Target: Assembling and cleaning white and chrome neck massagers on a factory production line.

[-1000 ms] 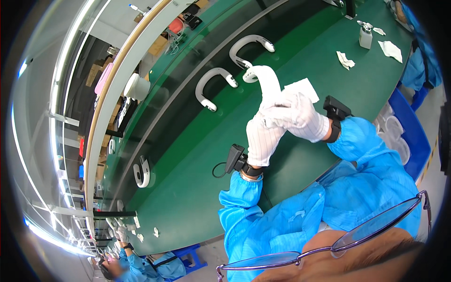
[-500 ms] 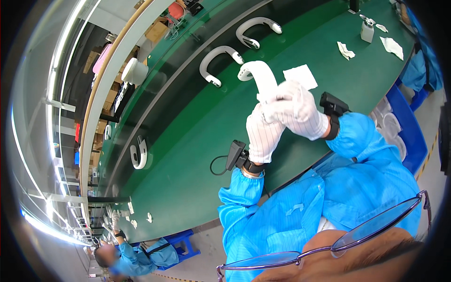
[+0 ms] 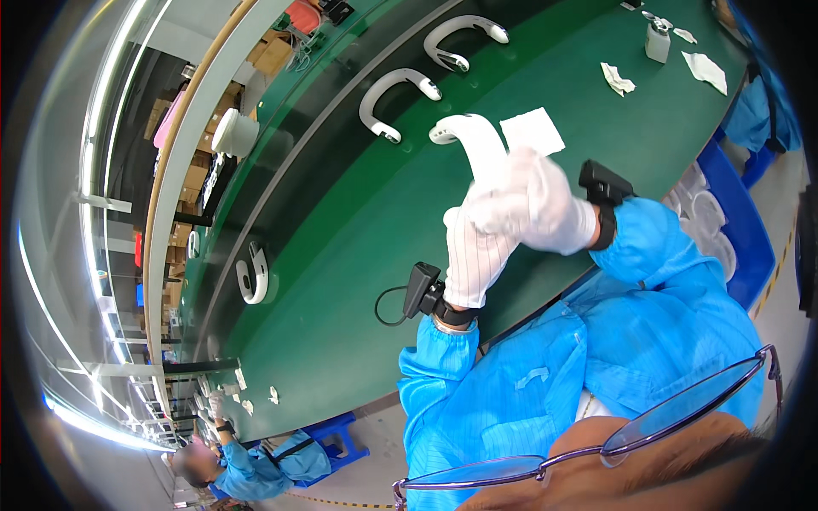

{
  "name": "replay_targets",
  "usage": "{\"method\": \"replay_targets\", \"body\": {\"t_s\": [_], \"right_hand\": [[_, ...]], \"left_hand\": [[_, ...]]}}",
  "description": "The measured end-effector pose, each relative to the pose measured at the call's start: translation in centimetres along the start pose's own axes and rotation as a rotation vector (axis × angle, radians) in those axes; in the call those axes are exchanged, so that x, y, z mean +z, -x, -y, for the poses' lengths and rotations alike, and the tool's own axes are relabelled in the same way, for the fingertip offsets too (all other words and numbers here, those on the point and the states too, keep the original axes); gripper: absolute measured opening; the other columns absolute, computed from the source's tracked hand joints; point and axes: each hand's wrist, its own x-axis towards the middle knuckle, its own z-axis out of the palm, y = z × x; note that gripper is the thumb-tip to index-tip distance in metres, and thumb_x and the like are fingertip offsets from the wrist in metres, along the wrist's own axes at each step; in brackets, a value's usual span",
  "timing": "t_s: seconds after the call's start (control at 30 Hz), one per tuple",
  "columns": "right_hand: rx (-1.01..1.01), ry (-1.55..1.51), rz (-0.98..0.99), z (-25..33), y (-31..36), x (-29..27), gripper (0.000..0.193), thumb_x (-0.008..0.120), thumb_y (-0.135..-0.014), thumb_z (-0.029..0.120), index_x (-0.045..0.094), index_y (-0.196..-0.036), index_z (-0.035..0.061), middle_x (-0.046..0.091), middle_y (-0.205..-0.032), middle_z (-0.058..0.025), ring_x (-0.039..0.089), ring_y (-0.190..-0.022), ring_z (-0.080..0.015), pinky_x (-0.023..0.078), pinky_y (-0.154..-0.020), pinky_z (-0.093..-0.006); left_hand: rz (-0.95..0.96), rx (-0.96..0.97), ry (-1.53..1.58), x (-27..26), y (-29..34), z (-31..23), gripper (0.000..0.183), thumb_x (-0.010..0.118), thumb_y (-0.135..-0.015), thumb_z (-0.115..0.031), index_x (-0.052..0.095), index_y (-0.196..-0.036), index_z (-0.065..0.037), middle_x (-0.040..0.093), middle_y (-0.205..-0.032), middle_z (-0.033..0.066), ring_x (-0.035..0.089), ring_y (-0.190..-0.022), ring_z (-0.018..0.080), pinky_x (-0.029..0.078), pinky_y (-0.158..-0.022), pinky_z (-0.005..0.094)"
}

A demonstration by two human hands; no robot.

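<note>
Both my hands wear white striped gloves and meet over a white curved neckband device (image 3: pixel 482 152). My left hand (image 3: pixel 479 251) is closed around its near part, which the gloves hide. The far end of the device curls away to the left, above the green bench. My right hand (image 3: pixel 541 204) lies over the device and against my left hand, fingers bent in and blurred by motion. Whatever may be pinched in it is hidden. Just beyond my right hand, a white cloth (image 3: pixel 533 130) lies flat on the bench.
Similar neckbands (image 3: pixel 400 102) lie along a dark strip on the green bench (image 3: pixel 341 341). A pump bottle (image 3: pixel 657 41) and crumpled cloths (image 3: pixel 617 79) are at the far right. A blue bin (image 3: pixel 741 230) stands right of me. Another person (image 3: pixel 256 468) works at the lower left.
My right hand has shifted slightly over the device and is now more blurred. The curled end of the device has turned a little. Both hands stay together.
</note>
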Motion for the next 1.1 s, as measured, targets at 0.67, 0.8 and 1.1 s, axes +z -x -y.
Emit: {"method": "replay_targets", "body": {"t_s": [0.67,0.8,1.1], "right_hand": [[-0.015,0.142,-0.02,1.5,-2.2,-2.1,0.018,0.073,-0.067,0.019,0.069,-0.083,0.0163,0.068,-0.092,-0.0004,0.061,-0.081,-0.0225,0.05,-0.066,-0.0349],[0.263,-0.305,0.074,0.0,-1.3,-1.7,0.004,0.069,-0.078,0.017,0.069,-0.082,0.0158,0.069,-0.096,0.0015,0.063,-0.092,-0.0221,0.051,-0.078,-0.0348],[0.129,-0.015,0.045,-1.3,-1.3,-0.8,0.015,0.067,-0.08,0.016,0.07,-0.094,0.0112,0.071,-0.098,-0.0028,0.065,-0.093,-0.0218,0.049,-0.094,-0.0399]], "left_hand": [[0.222,-0.442,0.848,0.1,5.9,-4.1,0.054,0.077,-0.085,-0.018,0.051,-0.126,0.004,0.065,-0.096,0.0048,0.061,-0.087,0.0118,0.05,-0.076,0.0267],[0.262,-0.282,0.51,0.2,7.0,-2.3,0.036,0.076,-0.086,-0.025,0.063,-0.106,0.002,0.065,-0.086,0.0054,0.059,-0.074,0.0115,0.049,-0.067,0.0266],[0.176,-0.213,0.314,-0.3,9.5,-2.4,0.036,0.077,-0.084,-0.029,0.062,-0.102,-0.001,0.067,-0.081,0.0122,0.067,-0.072,0.0273,0.052,-0.067,0.0367]]}}
